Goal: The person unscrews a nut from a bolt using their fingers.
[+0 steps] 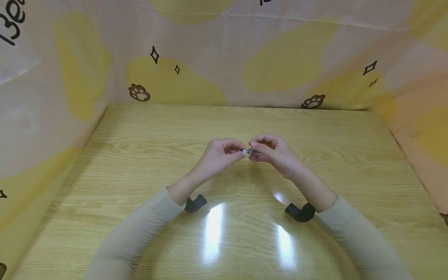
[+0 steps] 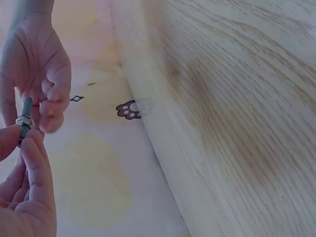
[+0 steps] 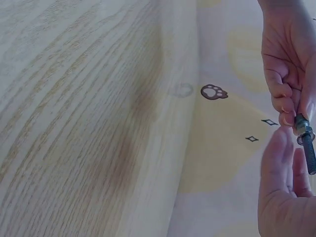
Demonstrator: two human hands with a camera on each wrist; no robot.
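Bolt [image 2: 27,107] with a nut [image 2: 23,122] sat above the table [image 1: 245,120], short of its far edge, pinched by the left hand [image 1: 218,155]; the right hand's [image 1: 276,155] fingers loosely parted around the threads. Cut-off black lettering [image 1: 11,26] marked the cloth [image 1: 210,46].

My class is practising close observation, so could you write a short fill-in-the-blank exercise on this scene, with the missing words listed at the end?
1. The left hand holds the bolt between finger and ____.
2. The ridges along the bolt's shank, which points toward the right hand, are called ____.
3. The tabletop shows a ____-grain pattern.
4. The brown marks on the backdrop are shaped like animal ____.

Missing words: thumb; threads; wood; paws.
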